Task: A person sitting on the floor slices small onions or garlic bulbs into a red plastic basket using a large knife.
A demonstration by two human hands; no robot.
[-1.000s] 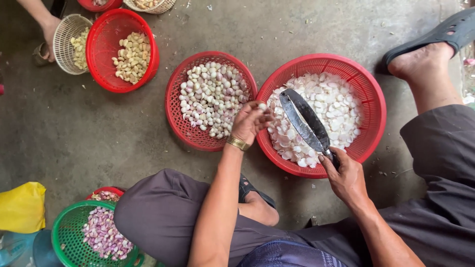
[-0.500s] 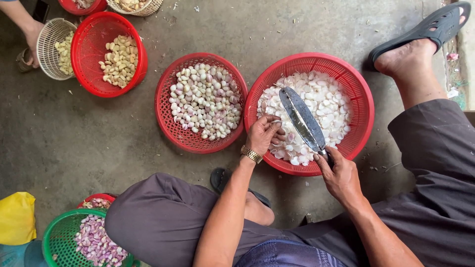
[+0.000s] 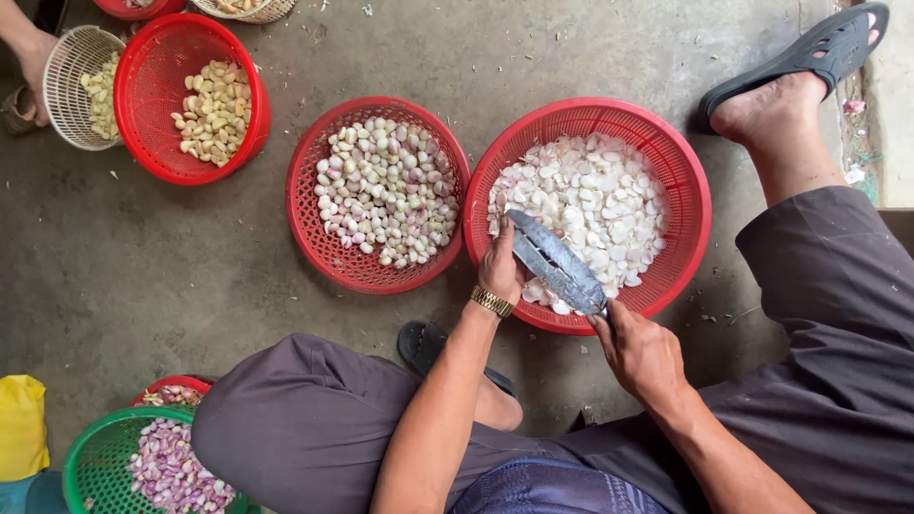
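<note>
**Blade over the white cloves: keep the fingertips tucked**

Head view, the only one you have. Take the large round red plastic basket of white peeled garlic pieces (image 3: 687,190) as your landmark. Your left hand (image 3: 502,269) sits over its near-left rim, fingers curled narrow, apparently pinching a clove against the blade; the clove itself is hidden, so I cannot tell for sure. Your right hand (image 3: 643,354) is just outside the near rim, wrapped shut round the handle of the long grey steel knife (image 3: 555,263), whose blade slants up and left across the heap towards your left fingers.

To do this cut well, I judge you should keep the left fingertips bent behind the edge, steady the blade with the right wrist low, and let the pieces drop straight into the landmark basket beneath.

Pose: both forearms reach forward between your knees, the left wrist with its gold-coloured metal watch band (image 3: 491,302) angled inward, the right wrist nearly straight.

Touching the landmark's left side stands a smaller round red plastic basket of unpeeled purplish-white garlic cloves (image 3: 314,228).
</note>
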